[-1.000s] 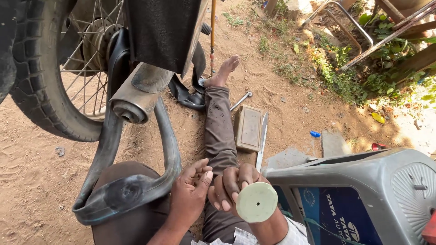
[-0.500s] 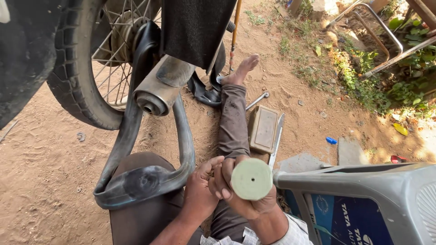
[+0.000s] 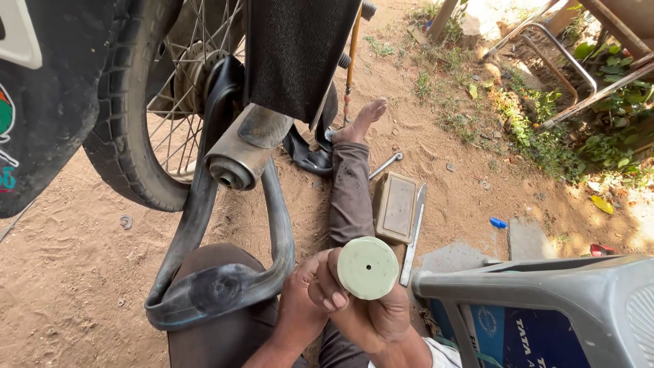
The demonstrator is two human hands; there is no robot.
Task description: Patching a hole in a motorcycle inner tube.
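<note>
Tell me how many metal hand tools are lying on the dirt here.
2. A spanner lies by the outstretched leg, near the foot. A long flat file lies along the right side of the rectangular block. Others may be hidden behind the grey can.

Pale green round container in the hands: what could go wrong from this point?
1. The right hand grips the pale green container with the left hand against it, over bare dirt; if it slips, grit could get on it.
2. The inner tube draped over the knee is patched and could slide off into the dirt.
3. The bare foot lies near the wrench and metal file.
</note>
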